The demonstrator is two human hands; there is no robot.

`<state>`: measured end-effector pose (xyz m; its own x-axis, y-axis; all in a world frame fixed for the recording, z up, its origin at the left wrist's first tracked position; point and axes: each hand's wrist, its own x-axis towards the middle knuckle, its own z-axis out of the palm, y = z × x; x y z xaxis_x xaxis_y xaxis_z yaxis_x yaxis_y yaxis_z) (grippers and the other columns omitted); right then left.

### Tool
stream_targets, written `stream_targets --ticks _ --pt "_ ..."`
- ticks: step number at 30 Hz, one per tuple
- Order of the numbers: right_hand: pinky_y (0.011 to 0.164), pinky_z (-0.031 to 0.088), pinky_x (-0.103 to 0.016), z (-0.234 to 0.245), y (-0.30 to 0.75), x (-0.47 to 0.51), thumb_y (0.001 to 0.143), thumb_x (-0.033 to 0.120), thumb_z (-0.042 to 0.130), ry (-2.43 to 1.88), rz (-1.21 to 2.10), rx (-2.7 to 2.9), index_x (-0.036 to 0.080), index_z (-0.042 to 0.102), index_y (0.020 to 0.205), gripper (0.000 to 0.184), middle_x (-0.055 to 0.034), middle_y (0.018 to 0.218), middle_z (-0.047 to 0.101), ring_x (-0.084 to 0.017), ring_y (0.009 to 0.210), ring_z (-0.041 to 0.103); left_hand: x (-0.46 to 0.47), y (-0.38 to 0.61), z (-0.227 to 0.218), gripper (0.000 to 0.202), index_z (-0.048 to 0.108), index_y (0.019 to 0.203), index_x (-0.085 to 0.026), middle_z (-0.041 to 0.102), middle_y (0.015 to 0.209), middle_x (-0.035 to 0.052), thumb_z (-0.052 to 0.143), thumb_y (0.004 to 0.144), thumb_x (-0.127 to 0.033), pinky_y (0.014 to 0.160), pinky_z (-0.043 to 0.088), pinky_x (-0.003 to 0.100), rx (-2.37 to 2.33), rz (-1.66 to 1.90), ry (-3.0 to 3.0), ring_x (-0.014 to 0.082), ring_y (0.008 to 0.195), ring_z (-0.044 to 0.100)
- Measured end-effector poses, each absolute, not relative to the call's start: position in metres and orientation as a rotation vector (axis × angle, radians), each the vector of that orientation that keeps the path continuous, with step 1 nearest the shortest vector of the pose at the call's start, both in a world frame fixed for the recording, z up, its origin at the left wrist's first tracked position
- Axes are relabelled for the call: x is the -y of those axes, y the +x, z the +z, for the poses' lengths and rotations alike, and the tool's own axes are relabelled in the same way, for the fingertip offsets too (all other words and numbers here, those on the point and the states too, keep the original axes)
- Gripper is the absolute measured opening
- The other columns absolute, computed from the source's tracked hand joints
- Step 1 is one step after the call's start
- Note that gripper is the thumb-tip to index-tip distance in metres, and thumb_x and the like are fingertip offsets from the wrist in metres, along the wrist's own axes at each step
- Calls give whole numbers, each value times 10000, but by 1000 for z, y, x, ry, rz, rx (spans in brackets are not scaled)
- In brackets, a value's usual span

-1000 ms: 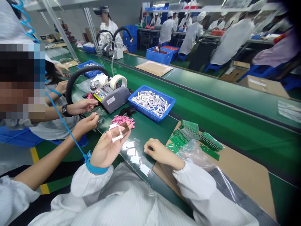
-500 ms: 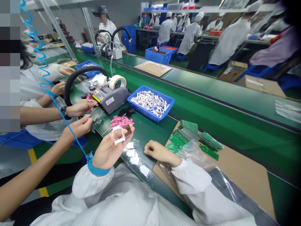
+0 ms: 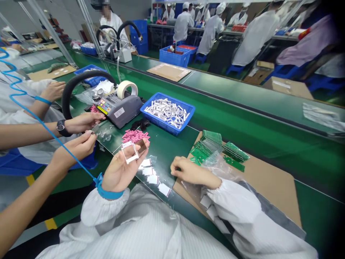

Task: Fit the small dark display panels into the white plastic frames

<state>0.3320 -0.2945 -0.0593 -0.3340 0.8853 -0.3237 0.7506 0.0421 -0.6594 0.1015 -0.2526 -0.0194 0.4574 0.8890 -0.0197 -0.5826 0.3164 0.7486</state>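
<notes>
A white square frame point(image 3: 129, 151) is sitting in the person's left hand point(image 3: 118, 172), held up over the desk point(image 3: 164, 151). The palm is turned up, the fingers are partly open, and the frame is lying across the fingertips, with a dark brown film piece point(image 3: 140, 145) just beside its upper corner. The left hand is keeping hold of both, and a blue wrist strap point(image 3: 107, 194) is circling that wrist.

The main change is at the right hand point(image 3: 190, 171), which is shifting away from the row of white slips point(image 3: 147, 171) toward a clear plastic bag point(image 3: 218, 169). Its fingers are loosely curled, and I can't tell whether they are pinching anything small. More white slips point(image 3: 206, 201) are now showing beside the right sleeve.

Just past the frame, pink pieces point(image 3: 134, 136) are lying loose on the desk. Behind them, white parts point(image 3: 167, 113) are filling a blue tray point(image 3: 159, 123), and a tape dispenser point(image 3: 126, 111) is standing to its left. Green strips point(image 3: 208, 149) are lying on a cardboard sheet point(image 3: 266, 190) to the right. At the left, a co-worker's two hands point(image 3: 82, 123) are working near the dispenser.
</notes>
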Motion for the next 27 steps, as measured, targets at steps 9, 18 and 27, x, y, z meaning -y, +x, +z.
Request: stream_targets --ticks 9,18,27 --pt "842 469 -394 -87 293 232 886 327 579 -2011 979 2086 145 615 889 185 -32 949 623 -174 909 584 251 100 -19 345 734 926 -173 666 1191 77 654 767 -469 1060 428 316 -445 1039 740 225 1205 546" --pt "876 408 -413 -77 286 238 823 184 617 -1948 646 2010 150 594 903 89 -65 958 602 -215 957 552 251 100 -26 346 735 918 -158 675 1169 90 646 775 -461 1069 414 332 -404 962 675 239 1205 546" --pt "999 251 -491 32 311 305 811 546 612 -1187 8 2152 213 486 1214 537 -72 1112 622 -259 1049 534 269 124 -16 349 737 874 -159 655 1083 86 700 720 -470 1000 433 366 -209 713 716 238 1045 602"
